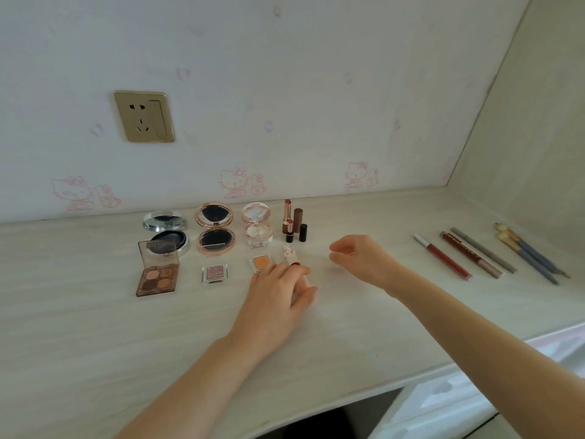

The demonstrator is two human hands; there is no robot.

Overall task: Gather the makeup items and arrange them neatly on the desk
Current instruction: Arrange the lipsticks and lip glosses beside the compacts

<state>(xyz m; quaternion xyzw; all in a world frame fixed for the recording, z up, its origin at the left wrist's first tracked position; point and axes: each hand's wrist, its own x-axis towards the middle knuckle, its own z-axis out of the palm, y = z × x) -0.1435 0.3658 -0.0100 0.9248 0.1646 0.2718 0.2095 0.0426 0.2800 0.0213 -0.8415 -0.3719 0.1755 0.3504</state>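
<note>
On the pale desk (pixel 348 331) my left hand (pixel 278 289) holds a small patterned lipstick (pixel 288 255) with its red tip showing, just right of an orange eyeshadow pan (pixel 261 262). My right hand (pixel 357 258) hovers a little to the right, fingers loosely curled, with nothing visible in it. Along the wall stand a silver compact (pixel 164 232), a rose-gold compact (pixel 215 231) and a floral compact (pixel 257 228), all open, then upright lipsticks with their caps (pixel 292 223). In front lie a brown eyeshadow palette (pixel 156 269) and a pink eyeshadow pan (pixel 216 273).
At the right lie a red lip gloss (pixel 443 256), a brown pencil (pixel 471 255), a grey pencil (pixel 482 250) and several brushes (pixel 528 253), side by side. A wall socket (pixel 144 117) is above the compacts. A side wall bounds the desk on the right.
</note>
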